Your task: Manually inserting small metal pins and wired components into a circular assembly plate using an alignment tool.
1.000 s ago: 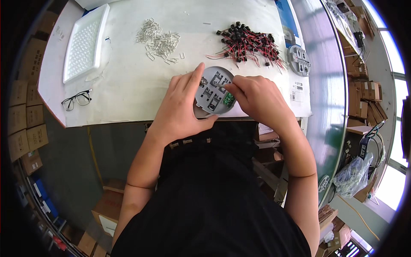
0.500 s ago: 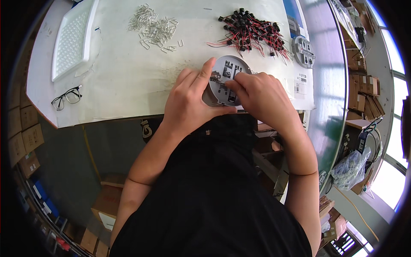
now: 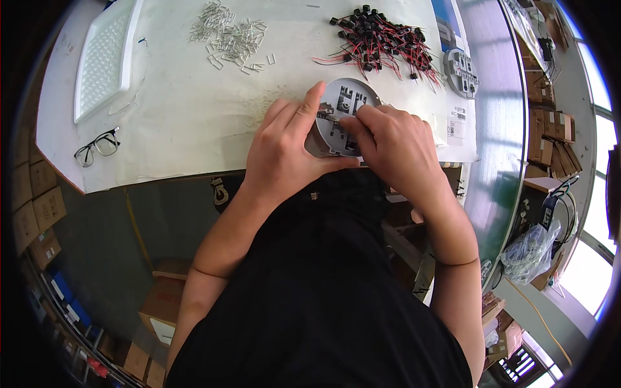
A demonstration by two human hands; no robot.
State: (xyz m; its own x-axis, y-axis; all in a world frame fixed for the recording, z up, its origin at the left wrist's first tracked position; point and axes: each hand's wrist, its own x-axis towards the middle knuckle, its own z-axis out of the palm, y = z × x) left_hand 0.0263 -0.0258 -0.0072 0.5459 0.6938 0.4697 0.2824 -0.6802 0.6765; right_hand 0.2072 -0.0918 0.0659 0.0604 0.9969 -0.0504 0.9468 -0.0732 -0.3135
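A round grey plastic housing [image 3: 350, 98] with dark slots and small metal parts is tilted up at the table's near edge. My left hand [image 3: 283, 142] grips it from the left, thumb along the lower rim and forefinger up beside the upper left rim. My right hand [image 3: 400, 139] reaches over its right side, thumb and forefinger pinched near the middle of its face. At those fingertips a small metallic piece [image 3: 331, 118] shows, too small to make out fully; whether the fingers hold it is hidden.
Beyond my hands lie a pile of U-shaped clear or metal pieces [image 3: 236, 40] and a heap of black buzzer-like parts with red and black wires [image 3: 381, 42]. A second grey housing [image 3: 461, 74] sits at right. A white textured tray [image 3: 103, 61] and eyeglasses [image 3: 97, 147] are at left.
Both hands keep nearly the same hold on the housing. The view has shifted slightly, and the right hand's fingers have moved only a little.
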